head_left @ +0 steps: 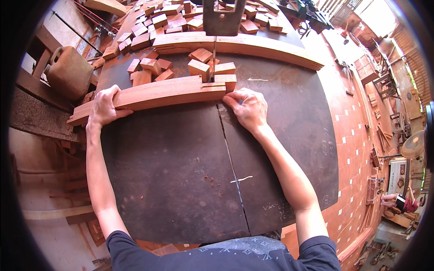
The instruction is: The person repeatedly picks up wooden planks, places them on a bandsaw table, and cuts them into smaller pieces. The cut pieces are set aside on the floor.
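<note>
A long reddish wooden plank (153,94) lies across the dark metal saw table (181,171). My left hand (105,107) grips the plank near its left end, fingers over the top edge. My right hand (247,107) presses on the plank's right end, beside a small cut block (226,81). The thin saw blade (213,61) comes down from the grey blade guard (220,16) and meets the plank's far edge near its right end.
Several small wooden offcut blocks (149,65) lie behind the plank, with a bigger heap (181,18) further back. A long curved board (235,45) lies across the rear. A tan jug (68,70) stands at left. Another person (400,202) crouches on the red tiled floor, far right.
</note>
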Demonstrator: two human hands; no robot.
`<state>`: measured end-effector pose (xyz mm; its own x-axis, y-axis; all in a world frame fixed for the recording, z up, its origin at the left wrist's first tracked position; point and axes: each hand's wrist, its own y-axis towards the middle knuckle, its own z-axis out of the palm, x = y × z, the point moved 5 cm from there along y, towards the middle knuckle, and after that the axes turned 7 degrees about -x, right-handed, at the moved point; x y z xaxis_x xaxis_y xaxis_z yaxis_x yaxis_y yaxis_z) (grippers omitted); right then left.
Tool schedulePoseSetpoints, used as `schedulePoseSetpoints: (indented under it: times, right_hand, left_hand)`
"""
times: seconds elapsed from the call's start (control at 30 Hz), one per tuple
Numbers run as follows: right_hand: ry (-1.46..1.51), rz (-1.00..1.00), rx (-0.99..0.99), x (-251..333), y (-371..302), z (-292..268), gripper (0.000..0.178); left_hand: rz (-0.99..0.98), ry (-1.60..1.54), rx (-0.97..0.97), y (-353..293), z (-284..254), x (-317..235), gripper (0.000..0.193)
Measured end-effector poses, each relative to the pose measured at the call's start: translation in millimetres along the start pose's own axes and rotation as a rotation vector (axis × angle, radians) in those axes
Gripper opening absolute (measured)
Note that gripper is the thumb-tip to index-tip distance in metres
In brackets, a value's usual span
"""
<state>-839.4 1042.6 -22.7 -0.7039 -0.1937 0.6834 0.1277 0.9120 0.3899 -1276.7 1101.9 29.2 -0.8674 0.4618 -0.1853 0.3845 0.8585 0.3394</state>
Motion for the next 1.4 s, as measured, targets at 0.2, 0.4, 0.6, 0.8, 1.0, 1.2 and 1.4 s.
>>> schedulePoseSetpoints:
  times: [0.2, 0.4, 0.6, 0.8, 1.0, 1.2, 1.4]
  right_hand:
    - [-0.006, 0.016, 0.004, 0.2, -0.4, 0.9, 0.018]
    - [-0.017, 0.033, 0.001, 0.2, 0.5, 0.8, 0.018]
    - [-0.011, 0.032, -0.002, 0.4, 0.5, 1.3, 0.018]
    - [-0.041, 0.054, 0.019, 2.5, 1.1, 0.3, 0.023]
    - [-0.030, 0.066, -0.029, 3.4, -0.3, 0.8, 0.019]
    - [-0.040, 0.090, -0.027, 6.0, 0.4, 0.3, 0.019]
    - [-0.041, 0.107, -0.036, 4.3, 1.0, 2.0, 0.019]
  left_hand:
    - [-0.022, -0.002, 0.016, 0.3, -1.4, 0.3, 0.062]
    - [-0.029, -0.001, 0.027, 2.3, -3.1, -3.2, 0.061]
    - [-0.030, 0.010, 0.022, 2.0, -2.8, -3.9, 0.061]
    - [-0.030, 0.008, 0.015, 2.3, -5.2, -7.7, 0.062]
    - [-0.034, 0.010, 0.016, 4.0, -2.1, -2.5, 0.062]
    - [-0.029, 0.011, 0.013, 5.2, -1.0, 0.0, 0.063]
    - [-0.012, 0.012, 0.001, 6.7, -1.4, -2.2, 0.064]
